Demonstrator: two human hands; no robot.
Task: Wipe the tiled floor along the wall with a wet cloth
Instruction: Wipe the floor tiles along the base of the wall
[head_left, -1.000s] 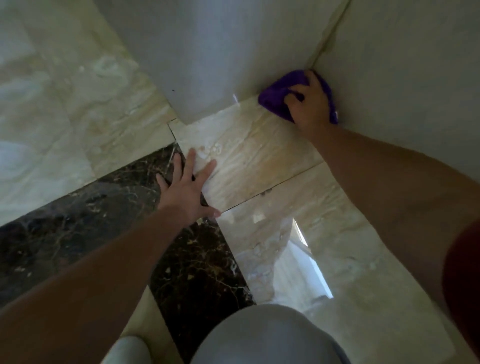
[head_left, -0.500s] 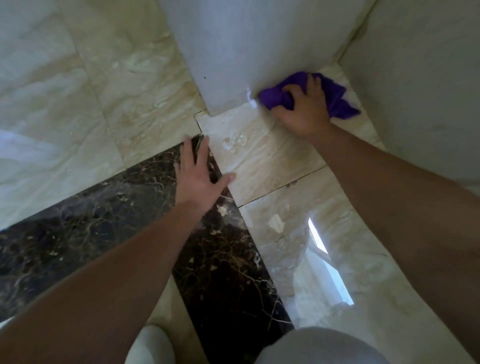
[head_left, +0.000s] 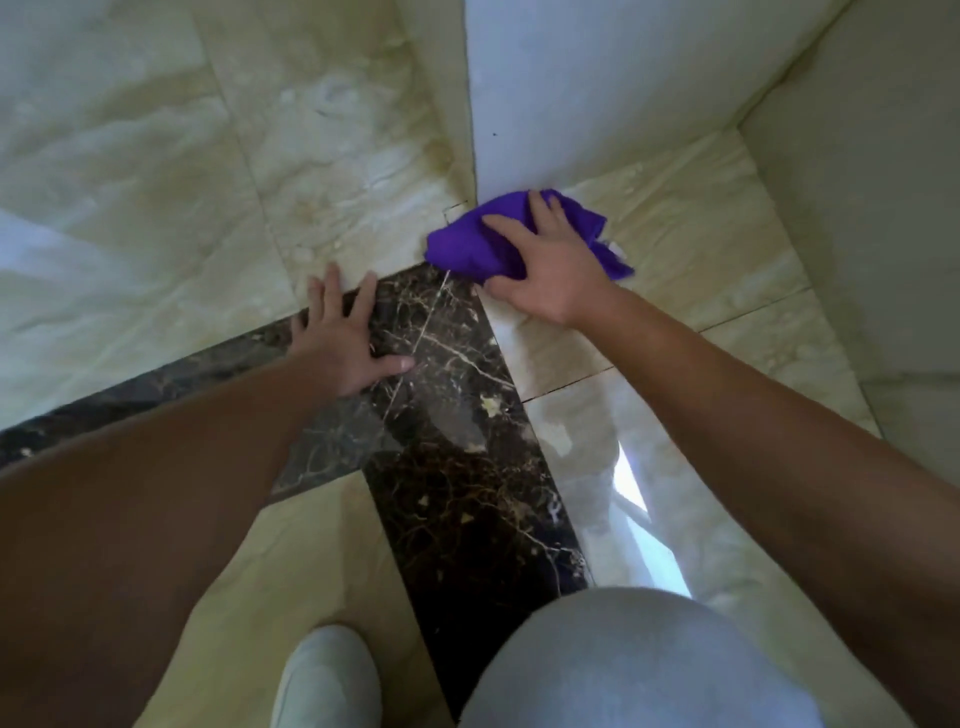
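A crumpled purple cloth (head_left: 467, 244) lies on the beige tiled floor (head_left: 691, 228) at the outer corner of the white wall (head_left: 597, 88). My right hand (head_left: 550, 275) presses down on the cloth, fingers spread over it, with part of the cloth hidden beneath the palm. My left hand (head_left: 343, 338) rests flat with fingers apart, across the edge of the dark marble strip (head_left: 457, 364) and the beige tile, to the left of the cloth and holding nothing.
A second wall (head_left: 872, 208) closes the narrow floor strip on the right. The dark marble band (head_left: 483, 519) runs toward me. My grey-clad knee (head_left: 639, 665) and a white shoe (head_left: 327, 675) are at the bottom. Wide beige tiles (head_left: 156, 182) spread to the left.
My right hand has dragged the cloth out of the inner corner along the wall's foot to the outer corner. My left hand stays flat on the floor.
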